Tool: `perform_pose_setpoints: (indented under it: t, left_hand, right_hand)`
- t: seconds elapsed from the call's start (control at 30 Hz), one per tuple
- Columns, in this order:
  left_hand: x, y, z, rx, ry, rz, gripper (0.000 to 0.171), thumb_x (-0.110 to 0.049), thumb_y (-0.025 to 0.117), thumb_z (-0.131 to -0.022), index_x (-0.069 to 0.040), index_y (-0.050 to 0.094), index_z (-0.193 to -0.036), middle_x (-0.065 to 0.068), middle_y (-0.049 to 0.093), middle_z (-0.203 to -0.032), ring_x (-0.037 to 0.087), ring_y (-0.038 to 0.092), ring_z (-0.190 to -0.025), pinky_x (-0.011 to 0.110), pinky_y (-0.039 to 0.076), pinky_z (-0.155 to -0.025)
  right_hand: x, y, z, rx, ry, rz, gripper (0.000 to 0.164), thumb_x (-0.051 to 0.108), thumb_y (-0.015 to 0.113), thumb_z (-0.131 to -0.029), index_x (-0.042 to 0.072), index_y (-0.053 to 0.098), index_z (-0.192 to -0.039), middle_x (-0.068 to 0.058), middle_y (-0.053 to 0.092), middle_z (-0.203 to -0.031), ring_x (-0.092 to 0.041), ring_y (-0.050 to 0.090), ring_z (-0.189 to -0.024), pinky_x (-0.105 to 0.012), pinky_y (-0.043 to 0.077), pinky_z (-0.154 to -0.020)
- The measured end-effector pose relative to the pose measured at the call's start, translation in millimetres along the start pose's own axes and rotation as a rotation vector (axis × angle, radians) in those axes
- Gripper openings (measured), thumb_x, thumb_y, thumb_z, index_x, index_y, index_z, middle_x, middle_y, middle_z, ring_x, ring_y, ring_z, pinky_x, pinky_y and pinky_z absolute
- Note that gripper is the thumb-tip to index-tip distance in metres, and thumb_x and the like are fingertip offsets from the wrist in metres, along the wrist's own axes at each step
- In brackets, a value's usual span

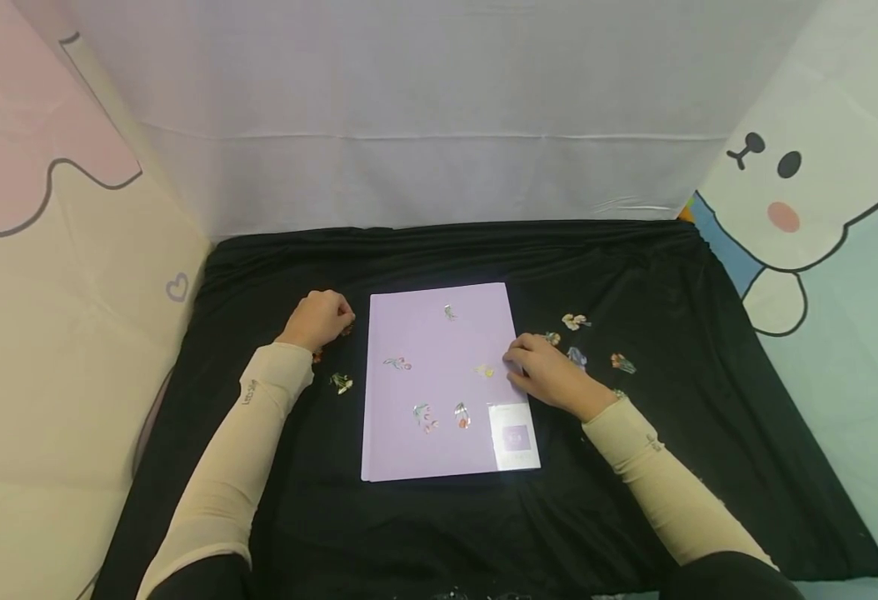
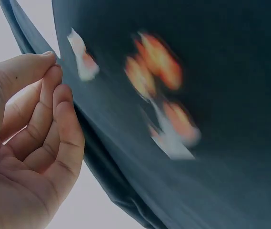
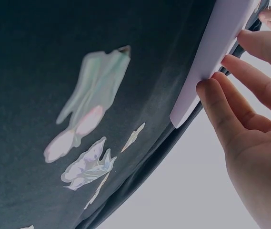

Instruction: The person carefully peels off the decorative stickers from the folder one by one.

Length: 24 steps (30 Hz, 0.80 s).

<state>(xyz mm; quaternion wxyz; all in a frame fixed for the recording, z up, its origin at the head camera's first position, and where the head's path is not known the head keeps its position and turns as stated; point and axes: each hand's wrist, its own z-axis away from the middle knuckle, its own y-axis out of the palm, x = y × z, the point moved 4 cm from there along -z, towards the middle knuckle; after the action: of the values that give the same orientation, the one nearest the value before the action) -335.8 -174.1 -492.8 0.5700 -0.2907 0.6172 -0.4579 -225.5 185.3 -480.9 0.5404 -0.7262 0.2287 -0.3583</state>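
Observation:
A lilac album or book (image 1: 439, 387) lies on black cloth, with several small flower stickers on its cover, including a yellow one (image 1: 484, 371) and a pink one (image 1: 397, 363). My right hand (image 1: 554, 377) rests its fingertips on the album's right edge, fingers loosely spread. Left of the album, my left hand (image 1: 317, 320) is above the cloth, thumb and fingertips close together and nothing visible between them. Near it lie an orange flower sticker (image 2: 161, 71), blurred, and a white-and-red sticker (image 2: 83, 57). A yellow flower sticker (image 1: 341, 383) lies between that hand and the album.
More flower stickers lie on the cloth right of the album, among them a cream one (image 1: 576, 321), an orange one (image 1: 622, 362) and a bluish one (image 1: 577, 358). The black cloth (image 1: 439, 533) covers the table. A white curtain (image 1: 439, 183) hangs behind.

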Motion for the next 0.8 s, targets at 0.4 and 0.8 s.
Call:
perform_pose_setpoints:
  t: [0.4,0.8]
  left_hand:
    - [-58.4,34.3,-30.6,0.003,0.098,0.01,0.013,-0.014,0.065,-0.095,-0.005,0.074,-0.095,0.009,0.07,-0.093,0.023,0.062,-0.075,0.039,0.053,-0.071]
    - [-122.6,61.2,-58.1,0.015,0.245,-0.029,0.013,-0.015,0.064,-0.096,-0.008,0.075,-0.097,0.004,0.07,-0.093,0.019,0.061,-0.079,0.035,0.052,-0.075]
  right_hand:
    - [0.5,2.1,0.3,-0.01,-0.008,-0.005,0.024,0.004,0.079,-0.084,-0.005,0.07,-0.104,-0.018,0.062,-0.104,-0.03,0.062,-0.095,-0.042,0.052,-0.087]
    - [-1.0,0.8,1.3,-0.001,0.014,-0.002,0.026,0.005,0.08,-0.084,-0.005,0.071,-0.107,-0.017,0.062,-0.106,-0.028,0.061,-0.097,-0.04,0.052,-0.088]
